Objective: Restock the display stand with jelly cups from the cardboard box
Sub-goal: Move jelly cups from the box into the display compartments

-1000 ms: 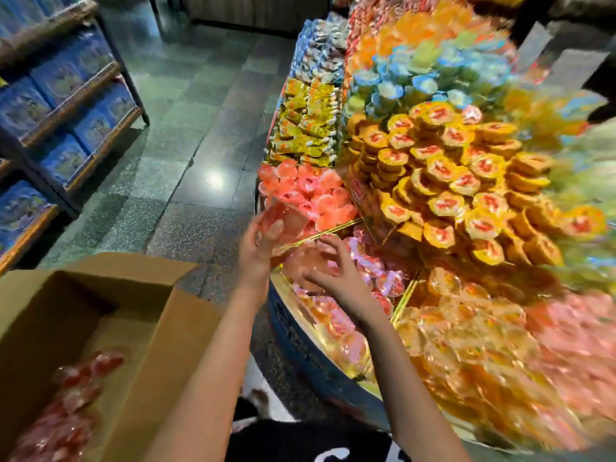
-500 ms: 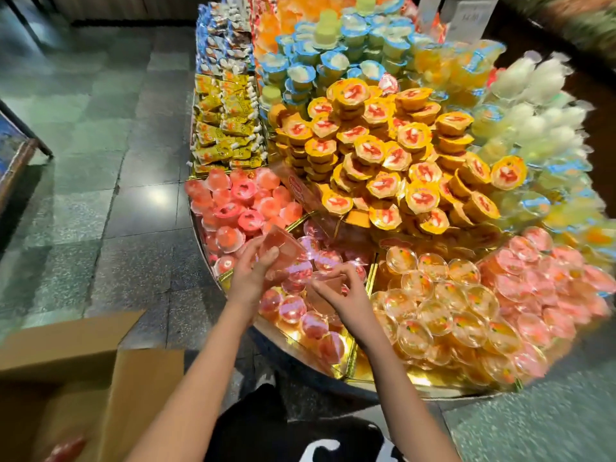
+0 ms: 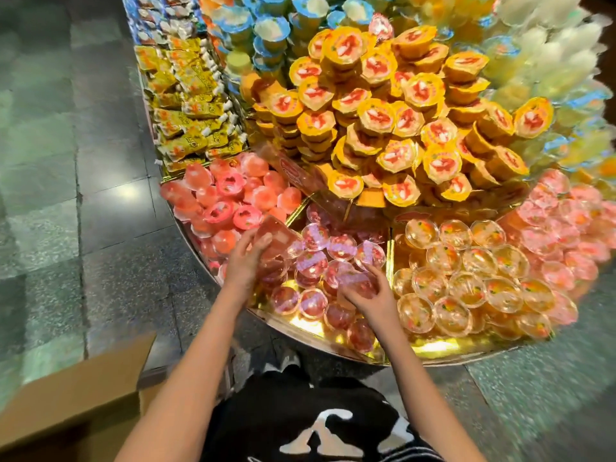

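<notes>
Sitting in the display stand (image 3: 443, 349) are red jelly cups (image 3: 313, 303).

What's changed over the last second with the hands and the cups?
The right hand has lowered the jelly cup it pinches onto the purple-lidded cups at the front. The left hand sank slightly, still gripping its stack of cups. The view swung off the cardboard box; only a flap shows. Nothing was let go; piles on the display stand look unchanged.

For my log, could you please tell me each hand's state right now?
Left hand: holding a stack of jelly cups.
Right hand: gripping a single jelly cup.
</notes>
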Available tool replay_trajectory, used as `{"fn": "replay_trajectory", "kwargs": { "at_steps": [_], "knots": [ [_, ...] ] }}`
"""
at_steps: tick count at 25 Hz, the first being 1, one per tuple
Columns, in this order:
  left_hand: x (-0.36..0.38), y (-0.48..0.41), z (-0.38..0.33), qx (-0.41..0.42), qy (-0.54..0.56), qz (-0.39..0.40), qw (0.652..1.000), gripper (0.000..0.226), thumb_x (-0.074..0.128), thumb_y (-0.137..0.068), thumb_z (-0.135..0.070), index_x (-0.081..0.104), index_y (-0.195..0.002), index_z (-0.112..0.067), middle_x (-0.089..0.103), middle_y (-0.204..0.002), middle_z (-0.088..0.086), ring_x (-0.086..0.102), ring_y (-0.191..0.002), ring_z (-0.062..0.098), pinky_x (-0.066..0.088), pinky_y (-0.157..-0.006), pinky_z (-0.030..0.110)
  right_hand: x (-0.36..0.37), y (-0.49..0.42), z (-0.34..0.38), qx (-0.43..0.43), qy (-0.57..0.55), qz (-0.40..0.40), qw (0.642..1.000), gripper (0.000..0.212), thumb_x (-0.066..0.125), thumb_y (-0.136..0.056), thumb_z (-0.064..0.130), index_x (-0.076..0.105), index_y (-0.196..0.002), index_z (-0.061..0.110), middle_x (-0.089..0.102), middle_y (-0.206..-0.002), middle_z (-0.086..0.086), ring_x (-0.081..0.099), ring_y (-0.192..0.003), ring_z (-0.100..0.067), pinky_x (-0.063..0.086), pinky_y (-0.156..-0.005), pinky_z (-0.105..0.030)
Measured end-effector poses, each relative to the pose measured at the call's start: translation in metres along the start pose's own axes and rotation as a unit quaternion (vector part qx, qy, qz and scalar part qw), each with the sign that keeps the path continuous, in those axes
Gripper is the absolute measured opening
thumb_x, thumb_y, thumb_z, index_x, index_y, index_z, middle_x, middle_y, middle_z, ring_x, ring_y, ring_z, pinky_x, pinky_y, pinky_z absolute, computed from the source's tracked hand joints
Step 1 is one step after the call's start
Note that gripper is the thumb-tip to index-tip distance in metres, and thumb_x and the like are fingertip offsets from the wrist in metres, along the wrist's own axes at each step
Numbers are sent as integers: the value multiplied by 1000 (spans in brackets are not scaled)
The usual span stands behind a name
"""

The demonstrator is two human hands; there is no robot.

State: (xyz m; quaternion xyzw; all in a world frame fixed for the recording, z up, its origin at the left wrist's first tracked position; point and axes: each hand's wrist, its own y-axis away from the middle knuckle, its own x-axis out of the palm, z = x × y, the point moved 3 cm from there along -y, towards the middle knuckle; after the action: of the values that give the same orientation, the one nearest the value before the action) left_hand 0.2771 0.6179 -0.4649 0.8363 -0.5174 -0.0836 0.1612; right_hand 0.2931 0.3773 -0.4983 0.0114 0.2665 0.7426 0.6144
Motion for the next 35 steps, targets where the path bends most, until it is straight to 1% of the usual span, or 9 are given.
{"fn": "replay_trajectory", "kwargs": {
  "at_steps": [4, 7, 13, 19, 23, 25, 28, 32, 35],
  "knots": [
    [-14, -13, 7, -16, -5, -10, 1000, 12, 54, -98, -27, 54, -98, -39, 65, -89, -23, 60, -80, -11, 44, -69, 13, 35, -2, -16, 10, 142, 86, 986, 88, 76, -82, 31, 25, -154, 22, 28, -148, 0, 34, -119, -7, 31, -102, -24],
    [-27, -17, 12, -38, 2, -21, 999, 16, 53, -98, -21, 55, -98, -37, 63, -94, -21, 61, -92, 4, 48, -85, 27, 80, -12, -22, -31, 239, 143, 960, 86, 72, -83, 42, 26, -152, 19, 28, -146, 0, 34, -133, -17, 34, -110, -31],
    [-65, -17, 26, -64, 18, -46, 997, 18, 61, -93, -29, 64, -111, -29, 73, -103, -2, 69, -90, 16, 53, -90, 47, 133, -40, -38, -77, 326, 156, 929, 85, 67, -87, 43, 24, -152, 9, 31, -144, -8, 27, -136, -25, 30, -113, -39],
    [-83, -17, 31, -82, 13, -64, 994, 25, 59, -94, -28, 61, -117, -21, 73, -99, -2, 71, -85, 14, 57, -84, 46, 153, -44, -39, -97, 326, 125, 932, 81, 61, -93, 42, 19, -153, 8, 20, -149, -11, 19, -139, -26, 34, -106, -36],
    [-79, -17, 30, -79, 12, -44, 996, 39, 67, -85, -38, 61, -119, -21, 71, -110, 5, 69, -94, 21, 57, -84, 45, 153, -43, -38, -116, 395, 103, 905, 88, 61, -91, 50, 16, -153, 7, 22, -151, -15, 16, -142, -30, 27, -116, -41],
    [-75, -16, 29, -78, 8, -37, 996, 53, 75, -73, -53, 63, -119, -30, 67, -121, 7, 67, -103, 25, 55, -89, 50, 150, -40, -28, -95, 371, 99, 918, 93, 59, -89, 57, 14, -155, 10, 18, -154, -12, 14, -145, -30, 19, -119, -44],
    [-62, -15, 20, -49, -48, 9, 998, 46, 77, -65, -57, 62, -107, -46, 61, -128, -3, 59, -118, 29, 47, -99, 59, 120, -35, 8, -33, 177, 23, 983, 79, 53, -91, 59, 24, -153, 20, 19, -157, -4, 17, -146, -21, 23, -118, -44],
    [-29, -16, 3, 17, -142, 114, 983, 46, 77, -65, -51, 56, -107, -48, 47, -125, -26, 45, -125, 12, 37, -105, 36, 72, -26, 65, -85, -43, 72, 993, 69, 51, -88, 54, 29, -150, 35, 27, -157, 12, 27, -138, 1, 31, -108, -22],
    [-6, -18, -3, 63, -158, 162, 972, 35, 76, -78, -35, 57, -106, -44, 44, -121, -31, 41, -113, -14, 35, -103, 24, 61, -26, 83, -107, -60, 142, 982, 56, 64, -90, 47, 45, -142, 39, 46, -149, 8, 43, -135, -6, 40, -108, -29]
  ]
}}
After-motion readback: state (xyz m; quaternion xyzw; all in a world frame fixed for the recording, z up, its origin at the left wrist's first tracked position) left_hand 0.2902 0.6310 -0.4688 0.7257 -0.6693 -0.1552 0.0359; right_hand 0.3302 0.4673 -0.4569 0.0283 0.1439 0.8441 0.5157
